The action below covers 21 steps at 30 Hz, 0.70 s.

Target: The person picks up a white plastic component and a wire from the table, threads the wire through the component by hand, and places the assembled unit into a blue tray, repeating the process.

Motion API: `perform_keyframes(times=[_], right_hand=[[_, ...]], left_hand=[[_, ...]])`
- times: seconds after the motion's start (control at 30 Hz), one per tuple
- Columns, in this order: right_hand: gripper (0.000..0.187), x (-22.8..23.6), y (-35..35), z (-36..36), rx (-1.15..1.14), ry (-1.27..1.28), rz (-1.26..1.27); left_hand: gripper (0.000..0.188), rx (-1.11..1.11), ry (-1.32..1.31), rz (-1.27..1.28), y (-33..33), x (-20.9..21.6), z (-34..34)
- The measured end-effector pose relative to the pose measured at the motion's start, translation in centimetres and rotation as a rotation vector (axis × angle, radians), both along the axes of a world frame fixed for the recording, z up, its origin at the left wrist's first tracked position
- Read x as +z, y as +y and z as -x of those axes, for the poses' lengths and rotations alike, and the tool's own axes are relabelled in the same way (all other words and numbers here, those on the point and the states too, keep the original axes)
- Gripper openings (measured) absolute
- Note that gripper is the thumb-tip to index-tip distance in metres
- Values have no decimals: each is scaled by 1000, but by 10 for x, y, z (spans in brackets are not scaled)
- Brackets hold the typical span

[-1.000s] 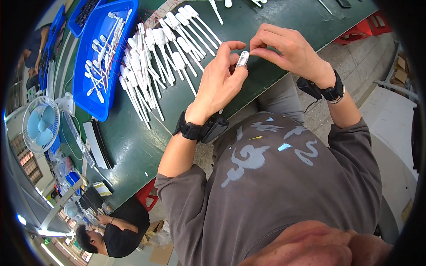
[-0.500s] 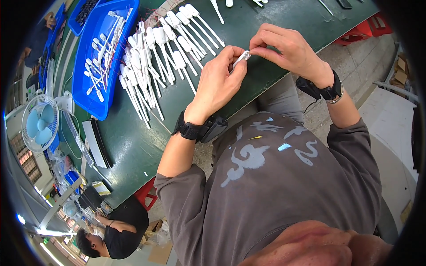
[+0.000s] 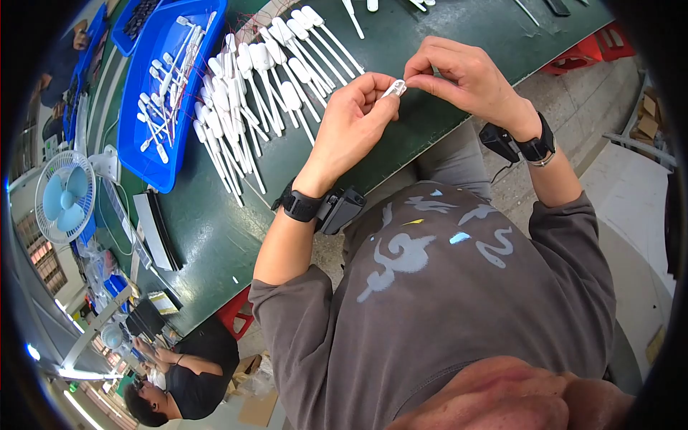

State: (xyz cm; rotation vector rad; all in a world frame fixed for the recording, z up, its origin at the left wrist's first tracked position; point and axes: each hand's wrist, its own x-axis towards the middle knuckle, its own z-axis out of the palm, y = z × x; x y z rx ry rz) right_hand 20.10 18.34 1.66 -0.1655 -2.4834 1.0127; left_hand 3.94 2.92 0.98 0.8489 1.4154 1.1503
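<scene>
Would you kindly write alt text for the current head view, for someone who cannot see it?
A person's left hand holds a small white piece above a green table, the right hand close to its end. To the left lie white paddle-shaped pieces, then a blue tray holding slender white parts.

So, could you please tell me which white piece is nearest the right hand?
The white piece held in the left hand, its tip close to the right hand; the others lie farther off on the green table or in the blue tray.
</scene>
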Motion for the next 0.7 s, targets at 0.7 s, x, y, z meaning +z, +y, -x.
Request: perform_keyframes(times=[0.7], right_hand=[[8, -5, 1, 5, 23, 58, -57]], left_hand=[[17, 69, 7, 4, 1, -6, 1]])
